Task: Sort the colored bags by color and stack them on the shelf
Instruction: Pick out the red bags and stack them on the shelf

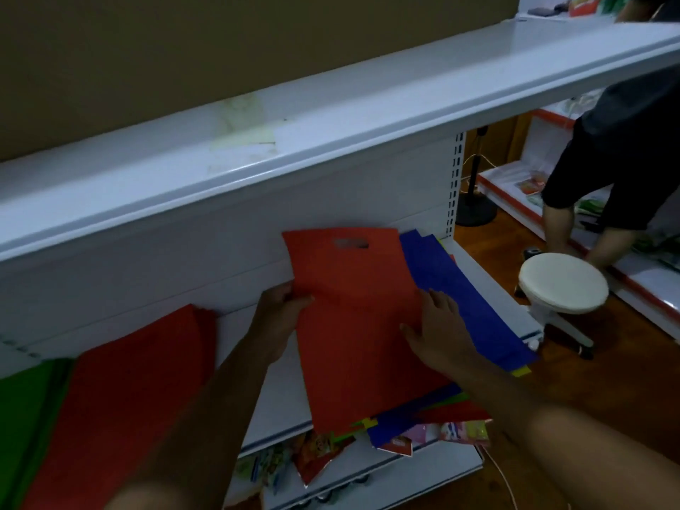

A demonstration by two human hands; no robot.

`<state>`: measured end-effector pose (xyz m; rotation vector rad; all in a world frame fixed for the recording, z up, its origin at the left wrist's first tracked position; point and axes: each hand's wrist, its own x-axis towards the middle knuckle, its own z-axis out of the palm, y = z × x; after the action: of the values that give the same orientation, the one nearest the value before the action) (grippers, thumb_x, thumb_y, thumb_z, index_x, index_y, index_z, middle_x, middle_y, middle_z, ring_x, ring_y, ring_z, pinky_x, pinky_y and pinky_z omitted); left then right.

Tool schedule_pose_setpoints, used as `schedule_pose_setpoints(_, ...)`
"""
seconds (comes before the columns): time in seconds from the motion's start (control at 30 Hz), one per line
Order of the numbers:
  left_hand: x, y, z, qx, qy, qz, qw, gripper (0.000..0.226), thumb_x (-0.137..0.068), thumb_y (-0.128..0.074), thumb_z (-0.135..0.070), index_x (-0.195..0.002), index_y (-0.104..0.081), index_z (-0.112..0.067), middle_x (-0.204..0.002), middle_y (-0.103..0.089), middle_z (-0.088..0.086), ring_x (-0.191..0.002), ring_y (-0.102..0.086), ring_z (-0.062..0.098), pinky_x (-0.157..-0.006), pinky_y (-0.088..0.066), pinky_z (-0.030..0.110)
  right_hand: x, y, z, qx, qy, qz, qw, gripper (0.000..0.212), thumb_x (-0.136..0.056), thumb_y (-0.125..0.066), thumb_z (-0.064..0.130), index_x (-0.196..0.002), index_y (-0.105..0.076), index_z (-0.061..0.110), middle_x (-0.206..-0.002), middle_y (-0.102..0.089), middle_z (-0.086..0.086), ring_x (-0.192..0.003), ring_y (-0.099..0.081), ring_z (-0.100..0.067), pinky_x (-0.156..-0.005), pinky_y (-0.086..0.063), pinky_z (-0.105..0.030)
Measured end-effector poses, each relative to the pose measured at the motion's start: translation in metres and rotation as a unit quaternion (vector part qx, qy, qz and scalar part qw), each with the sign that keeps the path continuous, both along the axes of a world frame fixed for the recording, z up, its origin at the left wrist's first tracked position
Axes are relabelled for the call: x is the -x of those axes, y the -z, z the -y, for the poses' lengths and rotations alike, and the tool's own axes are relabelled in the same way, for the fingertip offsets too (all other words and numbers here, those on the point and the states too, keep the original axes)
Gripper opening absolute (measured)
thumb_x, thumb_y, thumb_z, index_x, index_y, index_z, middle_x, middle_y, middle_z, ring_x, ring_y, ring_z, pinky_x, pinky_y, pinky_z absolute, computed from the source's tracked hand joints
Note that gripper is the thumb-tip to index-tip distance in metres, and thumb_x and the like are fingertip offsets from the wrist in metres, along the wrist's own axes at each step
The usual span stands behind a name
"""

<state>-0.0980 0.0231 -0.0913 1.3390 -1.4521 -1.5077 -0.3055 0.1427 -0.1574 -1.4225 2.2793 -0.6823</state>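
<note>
White metal shelf unit [257, 230], smooth painted finish, flat back panel, perforated upright at right end; upper shelf [331, 115] bears a yellowed tape patch. Middle shelf [489, 288] carries all the bags. Red stack [128, 392], flat matte fabric, rectangular, lying at left on the shelf; green stack [25, 417] just beside it at the far left edge, partly out of view. Red bag [353, 325], flat rectangle with an oval die-cut handle slot near its top edge, tilted, topmost on the mixed pile [434, 417] at the right end of the shelf. Blue bag [471, 300], long and flat, showing from beneath the red bag's right side; yellow and green edges peek out at the pile's near end. Left hand [283, 307] pinches the red bag's left edge, thumb on top. Right hand [438, 325] rests flat on the red bag's right side, fingers straight and spread. Lower shelf holds glossy printed snack packets [316, 458]. Round white stool [563, 285] on the wooden floor [478, 244], right of the unit. Another person's legs [588, 230] beyond the stool.
</note>
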Motion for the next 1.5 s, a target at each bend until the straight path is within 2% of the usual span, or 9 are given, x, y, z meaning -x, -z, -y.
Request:
schedule_pose_setpoints(0.13,-0.037,-0.020,0.006,-0.042,-0.059,-0.074,0.995,0.022,-0.085,-0.058,0.004,-0.098,-0.070,-0.011,-0.090,-0.074,0.011,-0.081,-0.070,0.026,-0.075,-0.058,0.039,-0.026,-0.015,0.020,0.074,-0.006,0.112,0.991,0.088,-0.089,-0.059,0.046,-0.155,-0.005,0.025,-0.155,-0.030,0.001,-0.143,-0.025,-0.025,-0.118,-0.024,-0.044)
schedule_pose_setpoints(0.23,-0.078,-0.033,0.010,-0.039,-0.111,-0.092,0.989,0.022,-0.083,-0.058,0.005,-0.092,-0.070,-0.010,-0.081,-0.073,0.010,-0.072,-0.069,0.024,-0.068,-0.058,0.037,-0.065,-0.036,0.033,0.139,-0.046,0.208,0.967,0.075,-0.095,-0.057,0.028,-0.153,-0.010,0.033,-0.137,-0.037,0.021,-0.126,-0.042,-0.004,-0.106,-0.033,-0.024)
schedule_pose_setpoints(0.43,-0.201,-0.040,0.026,0.104,-0.197,0.076,0.972,0.023,-0.079,-0.067,-0.005,-0.094,-0.068,-0.022,-0.092,-0.071,0.005,-0.079,-0.067,0.022,-0.068,-0.057,0.034,-0.172,-0.060,0.059,0.159,-0.135,0.195,0.958,0.068,-0.093,-0.054,0.008,-0.149,-0.025,0.034,-0.136,-0.043,0.013,-0.122,-0.042,-0.002,-0.102,-0.029,-0.014)
schedule_pose_setpoints(0.57,-0.277,-0.035,0.040,0.147,-0.237,0.144,0.950,0.051,-0.084,-0.062,-0.003,-0.131,-0.052,-0.020,-0.122,-0.061,0.006,-0.092,-0.064,0.019,-0.076,-0.054,0.033,-0.243,-0.059,0.074,0.154,-0.171,0.143,0.963,0.059,-0.093,-0.049,0.001,-0.147,-0.036,0.021,-0.140,-0.043,0.005,-0.119,-0.038,0.001,-0.099,-0.023,-0.007)
schedule_pose_setpoints(0.67,-0.319,-0.029,0.047,0.192,-0.226,0.206,0.932,0.072,-0.089,-0.057,-0.002,-0.151,-0.026,-0.021,-0.132,-0.050,0.000,-0.107,-0.056,0.018,-0.076,-0.050,0.022,-0.289,-0.049,0.087,0.133,-0.192,0.136,0.963,0.060,-0.093,-0.049,0.002,-0.148,-0.034,0.021,-0.144,-0.042,-0.004,-0.125,-0.042,-0.008,-0.101,-0.025,-0.011)
schedule_pose_setpoints(0.87,-0.378,0.006,0.065,0.220,-0.140,0.367,0.893,0.044,-0.081,-0.060,0.005,-0.124,-0.061,-0.004,-0.127,-0.059,0.019,-0.115,-0.056,0.033,-0.094,-0.043,0.034,-0.343,-0.029,0.105,0.078,-0.214,0.127,0.965,0.050,-0.091,-0.053,0.022,-0.141,-0.042,0.023,-0.126,-0.045,0.000,-0.110,-0.046,-0.011,-0.094,-0.037,-0.022)
schedule_pose_setpoints(1.1,-0.402,0.065,0.074,0.099,0.009,0.384,0.918,0.062,-0.073,-0.069,-0.045,-0.119,-0.062,-0.004,-0.118,-0.064,0.011,-0.109,-0.061,0.029,-0.092,-0.047,0.034,-0.367,0.014,0.114,-0.082,-0.227,0.005,0.970,0.058,-0.091,-0.048,0.048,-0.143,-0.038,0.024,-0.150,-0.032,-0.005,-0.137,-0.030,-0.030,-0.112,-0.030,-0.043)
schedule_pose_setpoints(1.23,-0.407,0.086,0.076,0.067,0.054,0.407,0.909,0.080,-0.078,-0.075,-0.041,-0.142,-0.042,-0.006,-0.142,-0.048,0.011,-0.130,-0.046,0.028,-0.109,-0.036,0.035,-0.370,0.028,0.111,-0.121,-0.212,-0.025,0.969,0.075,-0.093,-0.051,0.051,-0.154,-0.015,0.025,-0.162,0.001,-0.009,-0.147,-0.006,-0.031,-0.117,-0.019,-0.047)
schedule_pose_setpoints(1.5,-0.401,0.085,0.085,0.096,0.013,0.390,0.916,0.079,-0.070,-0.073,-0.051,-0.136,-0.049,-0.017,-0.137,-0.050,0.006,-0.128,-0.046,0.026,-0.107,-0.040,0.043,-0.360,0.022,0.105,-0.071,-0.189,0.002,0.979,0.077,-0.094,-0.053,0.046,-0.155,-0.011,0.026,-0.162,0.004,-0.005,-0.148,-0.003,-0.029,-0.117,-0.020,-0.046)
